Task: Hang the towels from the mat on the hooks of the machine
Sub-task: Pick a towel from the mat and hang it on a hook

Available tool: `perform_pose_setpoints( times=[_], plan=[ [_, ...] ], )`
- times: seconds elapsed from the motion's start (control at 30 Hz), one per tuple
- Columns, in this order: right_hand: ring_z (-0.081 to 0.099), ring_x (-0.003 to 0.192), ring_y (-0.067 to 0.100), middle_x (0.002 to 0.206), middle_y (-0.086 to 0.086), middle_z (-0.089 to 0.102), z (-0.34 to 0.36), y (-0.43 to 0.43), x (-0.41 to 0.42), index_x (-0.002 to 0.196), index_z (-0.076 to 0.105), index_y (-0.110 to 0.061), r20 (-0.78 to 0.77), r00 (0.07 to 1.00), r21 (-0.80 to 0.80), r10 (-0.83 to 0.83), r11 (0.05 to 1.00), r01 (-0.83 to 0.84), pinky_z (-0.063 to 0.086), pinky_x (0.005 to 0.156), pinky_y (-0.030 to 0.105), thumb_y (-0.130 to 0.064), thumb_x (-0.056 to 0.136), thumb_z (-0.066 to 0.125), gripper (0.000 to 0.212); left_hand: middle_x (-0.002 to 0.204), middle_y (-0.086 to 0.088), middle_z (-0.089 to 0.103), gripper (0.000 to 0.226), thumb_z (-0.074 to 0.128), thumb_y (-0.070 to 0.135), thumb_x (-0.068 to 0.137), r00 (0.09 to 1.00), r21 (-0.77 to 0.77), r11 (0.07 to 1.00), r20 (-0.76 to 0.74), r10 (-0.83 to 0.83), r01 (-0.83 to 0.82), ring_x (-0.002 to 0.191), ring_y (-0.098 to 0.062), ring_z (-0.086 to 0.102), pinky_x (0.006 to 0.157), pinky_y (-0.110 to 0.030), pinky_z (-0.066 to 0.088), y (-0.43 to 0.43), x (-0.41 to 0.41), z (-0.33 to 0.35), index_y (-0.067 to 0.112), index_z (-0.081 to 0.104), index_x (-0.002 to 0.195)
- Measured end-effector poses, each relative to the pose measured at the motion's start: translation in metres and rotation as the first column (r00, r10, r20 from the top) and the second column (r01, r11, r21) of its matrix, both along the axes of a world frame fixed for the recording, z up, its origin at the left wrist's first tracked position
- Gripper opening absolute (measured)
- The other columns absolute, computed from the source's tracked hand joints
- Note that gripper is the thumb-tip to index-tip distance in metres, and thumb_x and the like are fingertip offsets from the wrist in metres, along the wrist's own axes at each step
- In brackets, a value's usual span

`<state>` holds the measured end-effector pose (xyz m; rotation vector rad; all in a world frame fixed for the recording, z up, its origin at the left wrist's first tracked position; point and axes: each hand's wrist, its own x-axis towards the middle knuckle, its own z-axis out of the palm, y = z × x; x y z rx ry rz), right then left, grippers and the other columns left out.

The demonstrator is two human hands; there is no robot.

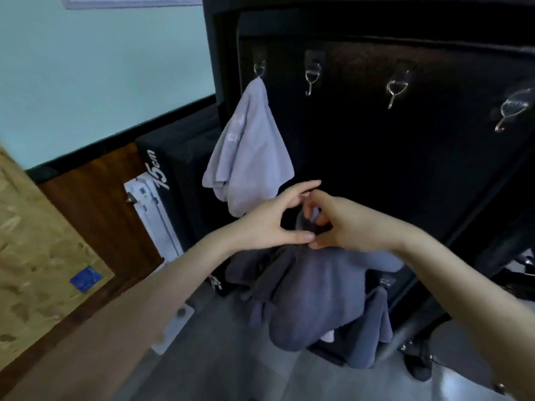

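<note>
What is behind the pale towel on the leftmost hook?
Behind the pale towel the machine's black panel shows around it. Its hook shows above; the hook's tip and the panel behind the cloth are covered.
</note>
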<state>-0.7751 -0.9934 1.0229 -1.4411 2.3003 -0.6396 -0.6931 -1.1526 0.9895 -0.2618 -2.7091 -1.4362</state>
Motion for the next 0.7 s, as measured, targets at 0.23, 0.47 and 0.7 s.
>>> perform_pose_setpoints(
  times=[0.23,0.47,0.7],
  plan=[
    [0.066,0.072,0.016,0.083,0.011,0.069,0.037,-0.008,-0.050,0.099,0.049,-0.018,0.328,0.925,-0.137,-0.192,0.959,0.247,0.053,0.064,0.027,-0.009,0.071,0.079,0.042,0.093,-0.004,0.066,0.019,0.061,0.009,0.088,0.993,0.130,0.987,0.054,-0.106,0.098,0.086,-0.004,0.061,0.079,-0.014,0.047,-0.030,-0.061,0.037,0.003,0.063,0.106],
    [0.063,0.076,0.011,0.077,-0.001,0.066,0.037,-0.020,-0.067,0.101,0.060,-0.017,0.435,0.890,-0.510,-0.135,0.778,0.367,0.051,0.073,0.024,-0.018,0.076,0.069,0.026,0.071,0.007,0.066,0.014,0.051,0.004,0.091,1.000,0.575,0.818,-0.006,0.003,0.001,0.073,-0.002,0.062,0.069,-0.014,0.049,-0.062,-0.087,0.067,0.009,0.063,0.087],
    [0.061,0.082,0.002,0.083,-0.011,0.064,0.047,-0.083,-0.089,0.100,0.065,-0.023,0.206,0.841,-0.774,-0.500,0.443,0.453,0.051,0.079,0.024,-0.010,0.086,0.063,0.019,0.077,0.000,0.068,0.012,0.051,0.008,0.093,0.963,0.729,0.658,0.007,0.270,-0.189,0.073,-0.006,0.066,0.069,-0.018,0.052,-0.077,-0.142,0.087,0.006,0.063,0.092]
  ],
)
